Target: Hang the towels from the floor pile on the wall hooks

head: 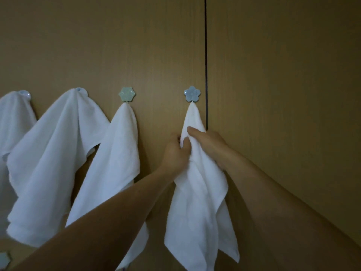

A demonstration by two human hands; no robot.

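- My left hand (173, 151) grips white towel (201, 202) — fingers curled round it.
- My right hand (210, 145) pinches same towel.
- Towel tip on blue flower hook (192, 95).

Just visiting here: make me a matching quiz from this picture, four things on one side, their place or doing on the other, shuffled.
1 green hook
2 blue flower hook
3 dark gap
4 left hand

a grips the rightmost towel
b just right of the blue flower hook
c carries the rightmost towel
d carries the neighbouring towel

Pairs: 1-d, 2-c, 3-b, 4-a
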